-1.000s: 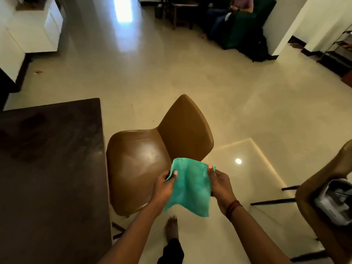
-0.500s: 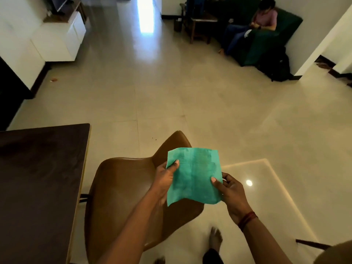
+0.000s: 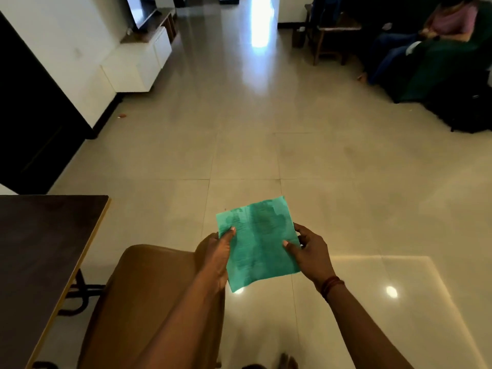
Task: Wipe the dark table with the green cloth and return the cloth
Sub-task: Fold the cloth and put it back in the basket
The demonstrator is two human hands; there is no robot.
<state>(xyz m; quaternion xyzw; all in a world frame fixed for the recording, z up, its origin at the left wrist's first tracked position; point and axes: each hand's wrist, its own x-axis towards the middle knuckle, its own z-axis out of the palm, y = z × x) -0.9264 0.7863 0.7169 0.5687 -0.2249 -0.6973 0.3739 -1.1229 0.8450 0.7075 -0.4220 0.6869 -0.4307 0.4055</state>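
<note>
Both hands hold the green cloth (image 3: 257, 242) spread flat in the air above the pale tiled floor (image 3: 266, 145), well apart from the dark table (image 3: 40, 251) at the lower left. The left hand (image 3: 215, 259) pinches the cloth's left edge, thumb on top, and the right hand (image 3: 312, 255) pinches its right edge the same way (a red thread band circles that wrist). The cloth shows darker blotches across its upper half. A brown chair (image 3: 149, 302) stands just beside the table's right edge, under the left forearm.
</note>
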